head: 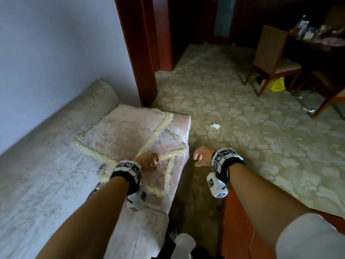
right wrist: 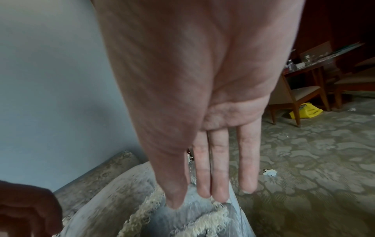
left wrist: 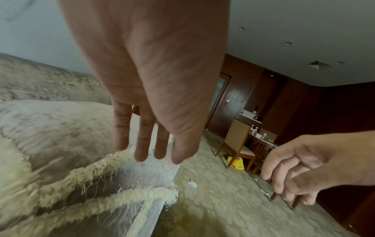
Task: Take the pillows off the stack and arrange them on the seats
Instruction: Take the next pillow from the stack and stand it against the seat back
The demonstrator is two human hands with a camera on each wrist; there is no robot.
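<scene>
Two pinkish pillows with cream fringe lie stacked at the far end of the pale sofa seat (head: 46, 174), against the armrest (head: 182, 128). The top pillow (head: 121, 133) overlaps the lower pillow (head: 164, 171). My left hand (head: 149, 161) hovers just over the lower pillow's fringe (left wrist: 121, 162), fingers relaxed and holding nothing. My right hand (head: 200, 157) hangs beside the armrest over the carpet, also holding nothing. In the left wrist view the left hand (left wrist: 158, 154) points down at the fringe. In the right wrist view the right hand (right wrist: 211, 192) has straight fingers above the pillow corner (right wrist: 192, 213).
A wooden door frame (head: 138, 53) stands just past the armrest. Patterned carpet (head: 242, 128) stretches to the right with a paper scrap (head: 215, 126) on it. A chair (head: 274, 58), a yellow object (head: 274, 84) and a cluttered table (head: 317, 40) are far right. A wooden cabinet (head: 239, 230) is near my right arm.
</scene>
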